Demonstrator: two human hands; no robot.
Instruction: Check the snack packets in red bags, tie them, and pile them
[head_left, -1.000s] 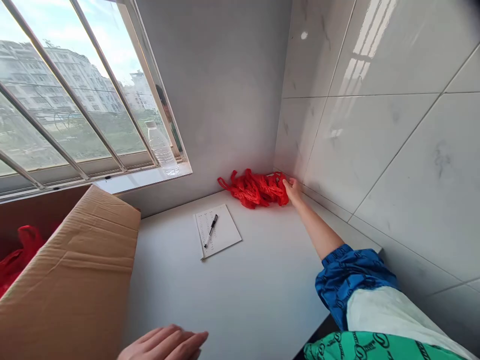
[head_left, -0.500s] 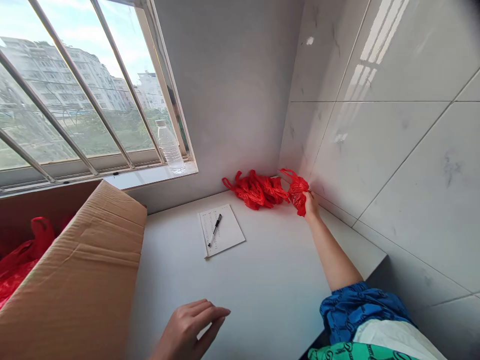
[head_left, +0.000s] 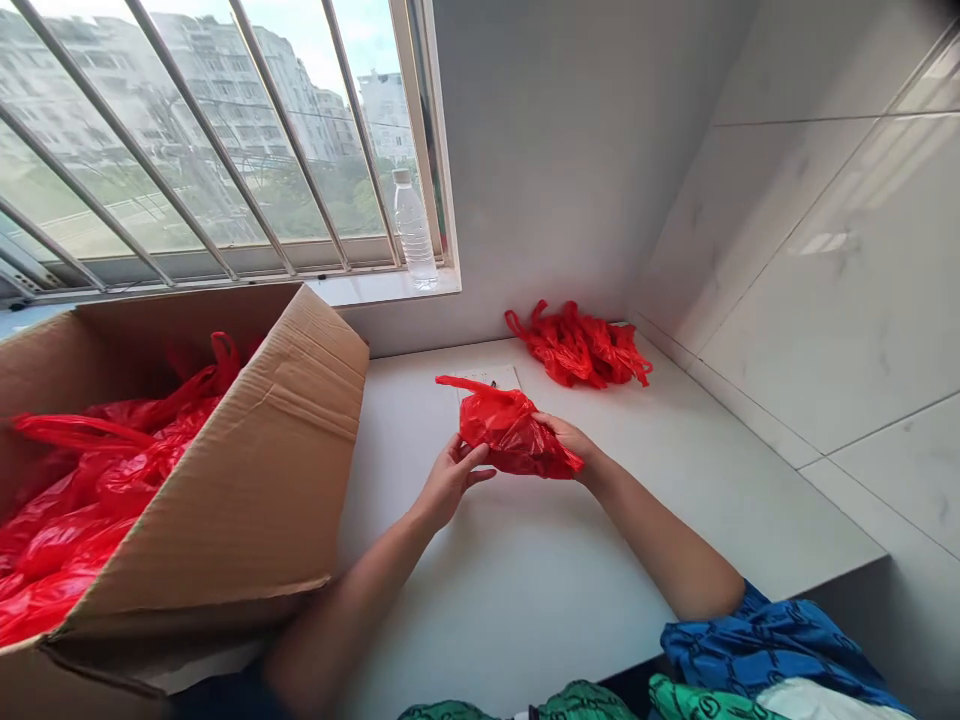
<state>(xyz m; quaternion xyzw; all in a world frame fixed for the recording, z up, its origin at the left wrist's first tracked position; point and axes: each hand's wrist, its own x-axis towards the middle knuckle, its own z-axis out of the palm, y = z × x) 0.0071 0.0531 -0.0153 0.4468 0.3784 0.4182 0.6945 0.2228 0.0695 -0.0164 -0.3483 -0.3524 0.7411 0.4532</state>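
A crumpled red plastic bag (head_left: 508,432) is held just above the white counter (head_left: 570,590), in front of me. My right hand (head_left: 571,442) grips its right side. My left hand (head_left: 451,478) pinches its left lower edge with the fingers curled. A pile of several more red bags (head_left: 581,346) lies in the far corner by the tiled wall. A sheet of paper (head_left: 491,378) lies behind the held bag, mostly hidden by it.
An open cardboard box (head_left: 247,470) full of red plastic bags (head_left: 82,500) stands at the left. A clear water bottle (head_left: 412,228) stands on the window sill. Barred window at the back left, tiled wall (head_left: 825,260) at the right.
My right hand took one red bag from the corner pile and brought it toward me. My left hand rose from the counter and took hold of the bag too.
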